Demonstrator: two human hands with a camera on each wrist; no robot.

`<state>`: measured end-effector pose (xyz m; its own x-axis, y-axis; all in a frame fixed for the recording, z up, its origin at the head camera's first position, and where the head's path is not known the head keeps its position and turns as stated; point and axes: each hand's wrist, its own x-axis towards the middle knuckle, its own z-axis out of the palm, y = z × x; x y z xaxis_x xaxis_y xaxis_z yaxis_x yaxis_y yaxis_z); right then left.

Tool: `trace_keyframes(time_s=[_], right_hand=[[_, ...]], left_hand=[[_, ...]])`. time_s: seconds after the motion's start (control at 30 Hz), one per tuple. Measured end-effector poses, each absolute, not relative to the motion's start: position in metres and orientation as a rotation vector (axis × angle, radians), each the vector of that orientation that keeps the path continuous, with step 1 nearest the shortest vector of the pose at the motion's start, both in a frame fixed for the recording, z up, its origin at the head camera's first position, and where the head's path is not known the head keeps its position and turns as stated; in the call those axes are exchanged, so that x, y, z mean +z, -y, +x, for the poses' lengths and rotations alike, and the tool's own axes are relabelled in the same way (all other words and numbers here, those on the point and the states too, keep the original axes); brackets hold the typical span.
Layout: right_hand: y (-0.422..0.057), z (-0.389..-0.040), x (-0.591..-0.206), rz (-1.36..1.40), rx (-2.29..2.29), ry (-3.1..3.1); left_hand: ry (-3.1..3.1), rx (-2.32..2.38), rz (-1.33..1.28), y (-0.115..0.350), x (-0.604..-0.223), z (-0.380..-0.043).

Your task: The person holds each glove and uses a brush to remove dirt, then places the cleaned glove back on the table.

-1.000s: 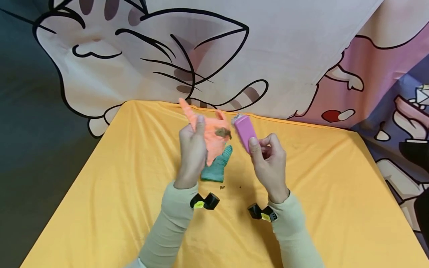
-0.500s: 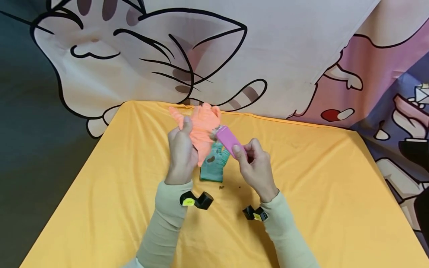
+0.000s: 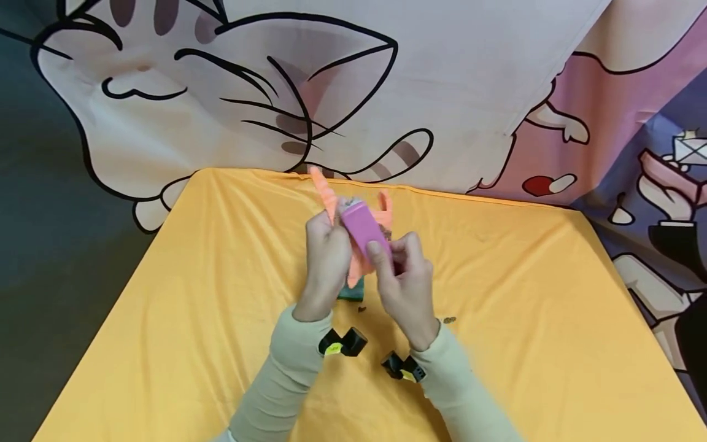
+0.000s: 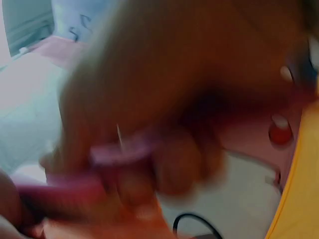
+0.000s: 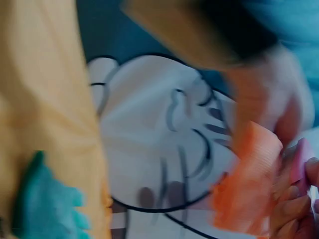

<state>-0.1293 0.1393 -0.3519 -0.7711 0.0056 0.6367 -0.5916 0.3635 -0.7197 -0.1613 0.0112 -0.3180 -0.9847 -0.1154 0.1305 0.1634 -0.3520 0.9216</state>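
In the head view my left hand (image 3: 328, 264) grips an orange knitted glove (image 3: 359, 267) by its left side, lifted over the table. A brown patch shows at the glove's right edge. My right hand (image 3: 405, 285) pinches a pink, slab-shaped tool (image 3: 364, 227) with a greyish jagged end, whose exact kind I cannot tell. The tool lies across the front of the glove, its jagged end near my left thumb, and covers much of the glove. Beneath, a teal glove (image 3: 351, 291) lies on the table, mostly hidden. Both wrist views are blurred.
A yellow cloth covers the table (image 3: 221, 319). Small brown bits (image 3: 450, 320) lie on it near my right wrist, and another brown bit (image 3: 361, 309) lies just in front of the teal glove. Behind the table hangs a cartoon-cat backdrop (image 3: 458, 80).
The tool has moved from right of the orange glove to across its front, near my left thumb. My hands have come closer together. Brown bits now show beside my right wrist.
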Motion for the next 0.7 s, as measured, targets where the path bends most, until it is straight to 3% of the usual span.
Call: trace_keyframes(time_s=[0.17,0.4,0.7], right_hand=[[-0.142,-0.129,-0.363,0.520,1.317,2.220],[-0.151,-0.136,-0.367,0.530,1.206,2.225],[-0.160,-0.140,-0.371,0.476,1.155,2.233]], left_hand=[[1.455,-2.666,0.113,0.001,-0.318,-0.166],[1.358,-2.757,0.109,0.016,-0.317,-0.173],[1.413,-2.422,0.095,0.021,-0.323,-0.176]])
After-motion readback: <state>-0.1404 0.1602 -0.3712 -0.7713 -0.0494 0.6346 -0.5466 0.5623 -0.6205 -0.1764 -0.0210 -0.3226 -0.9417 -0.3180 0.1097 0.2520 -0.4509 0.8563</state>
